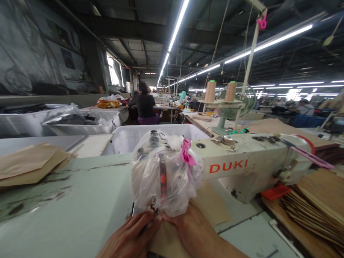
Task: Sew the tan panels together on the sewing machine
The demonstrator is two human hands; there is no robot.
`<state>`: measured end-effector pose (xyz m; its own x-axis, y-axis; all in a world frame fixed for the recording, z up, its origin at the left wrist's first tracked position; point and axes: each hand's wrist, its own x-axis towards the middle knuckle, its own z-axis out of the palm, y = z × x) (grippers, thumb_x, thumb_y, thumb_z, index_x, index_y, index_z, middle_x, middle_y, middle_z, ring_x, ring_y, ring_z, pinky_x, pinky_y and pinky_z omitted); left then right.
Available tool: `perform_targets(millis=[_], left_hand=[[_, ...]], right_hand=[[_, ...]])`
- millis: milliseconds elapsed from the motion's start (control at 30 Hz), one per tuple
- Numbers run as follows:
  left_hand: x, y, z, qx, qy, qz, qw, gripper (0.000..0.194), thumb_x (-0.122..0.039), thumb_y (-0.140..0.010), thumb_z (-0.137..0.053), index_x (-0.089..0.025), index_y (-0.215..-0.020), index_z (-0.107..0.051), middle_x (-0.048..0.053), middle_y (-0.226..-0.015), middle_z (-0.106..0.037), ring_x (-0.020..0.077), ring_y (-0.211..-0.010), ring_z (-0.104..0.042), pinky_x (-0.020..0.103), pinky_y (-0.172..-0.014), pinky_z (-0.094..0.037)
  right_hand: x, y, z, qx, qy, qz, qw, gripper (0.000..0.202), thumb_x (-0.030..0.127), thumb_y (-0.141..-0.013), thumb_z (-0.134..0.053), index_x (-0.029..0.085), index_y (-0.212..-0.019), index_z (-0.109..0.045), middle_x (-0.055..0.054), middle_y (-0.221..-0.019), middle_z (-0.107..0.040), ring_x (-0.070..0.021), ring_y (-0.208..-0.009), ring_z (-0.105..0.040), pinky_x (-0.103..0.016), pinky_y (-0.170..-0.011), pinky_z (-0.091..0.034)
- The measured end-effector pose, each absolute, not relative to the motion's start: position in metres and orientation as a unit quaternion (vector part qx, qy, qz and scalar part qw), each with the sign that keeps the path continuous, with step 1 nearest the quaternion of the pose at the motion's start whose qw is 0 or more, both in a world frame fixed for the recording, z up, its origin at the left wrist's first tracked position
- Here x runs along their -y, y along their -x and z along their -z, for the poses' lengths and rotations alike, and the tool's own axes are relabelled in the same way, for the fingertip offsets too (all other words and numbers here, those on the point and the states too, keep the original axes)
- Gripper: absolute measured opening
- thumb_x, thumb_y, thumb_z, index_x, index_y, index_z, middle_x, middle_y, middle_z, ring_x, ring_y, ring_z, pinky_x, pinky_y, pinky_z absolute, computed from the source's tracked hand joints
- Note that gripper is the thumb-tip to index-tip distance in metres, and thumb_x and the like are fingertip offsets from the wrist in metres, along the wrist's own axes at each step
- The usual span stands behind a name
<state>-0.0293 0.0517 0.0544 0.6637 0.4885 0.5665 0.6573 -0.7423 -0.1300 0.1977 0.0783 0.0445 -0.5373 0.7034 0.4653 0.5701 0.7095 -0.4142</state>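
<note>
A sewing machine (229, 164) marked DUKI stands before me, its head wrapped in a clear plastic bag (174, 185) tied with a pink ribbon (186, 153). A piece of tan sheet material (166, 242), like fabric or leather, lies below the needle area. My left hand (129, 236) is closed on its left side, fingertips bunched next to the presser foot (154, 206). My right hand (192, 228) rests flat on the piece, thumb stretched toward the foot. The bag hides most of its fingers. The needle cannot be made out.
Tan sheets (26, 164) lie on the table at left, and a thick stack (318, 210) sits at right beside a red tray (275, 191). Pink-handled scissors (311, 154) rest atop the machine. Behind are a white bin (124, 138), thread cones (210, 92), a fan (222, 123) and a seated person (145, 105).
</note>
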Motion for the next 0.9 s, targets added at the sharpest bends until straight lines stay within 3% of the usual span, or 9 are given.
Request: perform_targets(millis=[100,300,500,633,800,900], left_hand=[[-0.052,0.03,-0.05,0.316,0.893,0.274,0.167,0.059,-0.01,-0.08,-0.048,-0.027,-0.136,-0.053,0.004,-0.122,-0.068,0.0196,-0.11,-0.066,0.025,-0.1,-0.053],[-0.052,0.029,-0.044,0.329,0.881,0.286,0.185,0.09,-0.005,-0.078,-0.043,-0.036,-0.159,-0.016,0.004,-0.121,-0.065,0.0198,-0.108,-0.066,0.026,-0.096,-0.056],[-0.064,0.037,-0.022,0.33,0.9,0.24,0.157,0.086,-0.008,-0.075,-0.047,-0.031,-0.156,-0.031,0.005,-0.128,-0.064,0.0232,-0.115,-0.065,0.03,-0.094,-0.059],[-0.067,0.039,-0.017,0.336,0.901,0.225,0.155,0.081,-0.007,-0.075,-0.047,-0.031,-0.152,-0.038,0.005,-0.129,-0.064,0.023,-0.117,-0.064,0.032,-0.095,-0.059],[-0.065,0.036,-0.023,0.324,0.905,0.236,0.146,0.077,-0.008,-0.08,-0.043,-0.028,-0.154,-0.034,0.007,-0.132,-0.062,0.0232,-0.122,-0.061,0.032,-0.096,-0.058],[-0.064,0.037,-0.024,0.33,0.91,0.211,0.138,0.076,-0.007,-0.082,-0.043,-0.027,-0.155,-0.033,0.007,-0.136,-0.059,0.0232,-0.126,-0.057,0.033,-0.101,-0.055]], right_hand=[[-0.079,-0.197,-0.043,0.857,0.384,-0.112,0.325,0.034,0.032,-0.105,-0.051,0.042,-0.136,-0.06,0.004,-0.117,-0.072,-0.018,-0.116,-0.061,-0.033,-0.107,-0.042],[-0.079,-0.198,-0.037,0.85,0.39,-0.118,0.332,0.044,0.026,-0.104,-0.052,0.044,-0.144,-0.05,0.004,-0.121,-0.071,-0.0183,-0.12,-0.06,-0.034,-0.107,-0.043],[-0.078,-0.198,-0.04,0.858,0.384,-0.115,0.322,0.05,0.023,-0.102,-0.055,0.045,-0.146,-0.047,0.004,-0.13,-0.066,-0.0182,-0.124,-0.057,-0.034,-0.112,-0.038],[-0.077,-0.197,-0.042,0.86,0.388,-0.115,0.311,0.046,0.026,-0.104,-0.052,0.041,-0.147,-0.048,0.003,-0.124,-0.069,-0.0188,-0.122,-0.059,-0.035,-0.112,-0.039],[-0.077,-0.198,-0.044,0.867,0.382,-0.119,0.296,0.039,0.023,-0.103,-0.05,0.034,-0.139,-0.058,-0.001,-0.126,-0.068,-0.0214,-0.124,-0.057,-0.036,-0.112,-0.039],[-0.076,-0.198,-0.046,0.874,0.376,-0.119,0.285,0.042,0.02,-0.102,-0.048,0.03,-0.141,-0.056,-0.003,-0.125,-0.068,-0.0229,-0.123,-0.057,-0.038,-0.111,-0.04]])
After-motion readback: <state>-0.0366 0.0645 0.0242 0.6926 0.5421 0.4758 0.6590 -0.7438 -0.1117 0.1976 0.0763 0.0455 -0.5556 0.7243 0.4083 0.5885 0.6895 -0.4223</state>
